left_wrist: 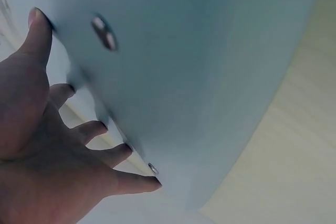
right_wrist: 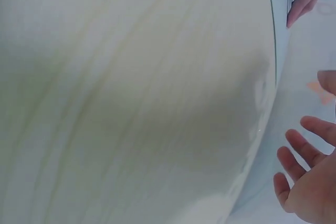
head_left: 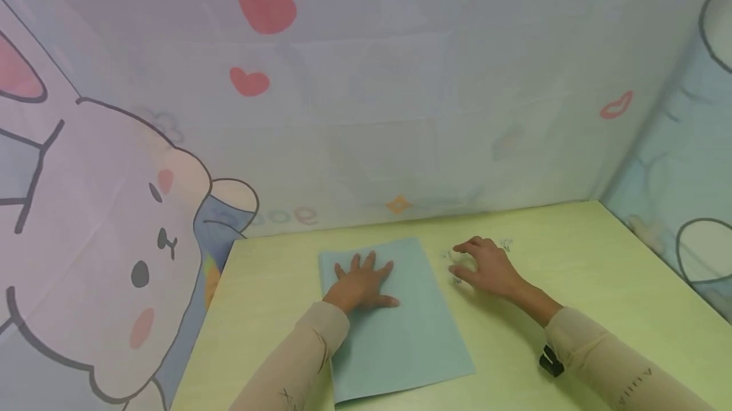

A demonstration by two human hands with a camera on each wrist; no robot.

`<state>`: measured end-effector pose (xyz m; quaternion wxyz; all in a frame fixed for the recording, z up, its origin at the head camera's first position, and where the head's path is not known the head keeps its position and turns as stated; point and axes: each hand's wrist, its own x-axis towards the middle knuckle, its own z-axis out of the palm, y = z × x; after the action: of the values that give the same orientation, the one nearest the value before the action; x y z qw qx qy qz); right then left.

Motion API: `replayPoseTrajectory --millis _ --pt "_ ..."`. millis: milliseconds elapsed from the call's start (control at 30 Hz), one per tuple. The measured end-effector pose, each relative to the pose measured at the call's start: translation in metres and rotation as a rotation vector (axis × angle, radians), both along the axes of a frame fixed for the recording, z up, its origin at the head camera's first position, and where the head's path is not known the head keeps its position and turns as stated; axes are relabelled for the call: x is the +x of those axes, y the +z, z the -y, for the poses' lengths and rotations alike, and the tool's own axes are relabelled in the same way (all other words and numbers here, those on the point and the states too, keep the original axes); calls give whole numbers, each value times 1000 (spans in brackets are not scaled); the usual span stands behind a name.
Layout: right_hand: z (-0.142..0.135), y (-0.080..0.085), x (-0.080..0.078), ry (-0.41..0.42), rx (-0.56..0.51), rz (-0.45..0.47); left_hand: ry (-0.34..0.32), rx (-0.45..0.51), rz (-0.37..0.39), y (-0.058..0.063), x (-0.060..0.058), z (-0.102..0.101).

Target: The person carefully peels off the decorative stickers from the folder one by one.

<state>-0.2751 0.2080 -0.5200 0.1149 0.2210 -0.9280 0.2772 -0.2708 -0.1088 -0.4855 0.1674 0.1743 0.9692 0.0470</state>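
A pale blue-green sheet or folder [head_left: 406,335] lies on the yellow-green table. My left hand [head_left: 361,287] rests on its upper left part, fingers spread wide. The left wrist view shows that hand [left_wrist: 68,145] along the blue-green surface [left_wrist: 199,77], where two small shiny metal pieces [left_wrist: 104,32] show. Right of the sheet, my right hand [head_left: 488,268] is held over the table, thumb and fingers apart and loosely bent. Small shiny bits [head_left: 455,281] lie by its fingertips, too small to make out. The right wrist view has this hand [right_wrist: 312,177] with nothing in its fingers.
Another small shiny bit [head_left: 506,244] lies beyond the right hand. A black object [head_left: 551,361] shows at the right sleeve. A printed cloth [head_left: 366,100] with hearts and a cartoon animal [head_left: 137,208] hangs behind and beside the table [head_left: 269,309].
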Motion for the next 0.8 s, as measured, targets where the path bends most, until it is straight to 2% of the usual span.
replayPoseTrajectory --millis 233,300,400,500,667,733,800 --pt "9 9 12 8 72 -15 -27 42 -54 -8 -2 5" --pt "12 12 16 22 75 -9 -35 61 -68 -8 -2 9" --pt "18 15 22 48 87 6 -11 97 -99 -5 -1 16" --pt "24 18 27 70 96 15 60 120 -177 0 1 25" --pt "33 22 36 83 94 24 235 183 -358 1 4 45" --pt "37 24 39 91 91 25 300 213 -392 -1 7 55" --pt "40 26 41 104 81 32 355 247 -391 -1 11 64"
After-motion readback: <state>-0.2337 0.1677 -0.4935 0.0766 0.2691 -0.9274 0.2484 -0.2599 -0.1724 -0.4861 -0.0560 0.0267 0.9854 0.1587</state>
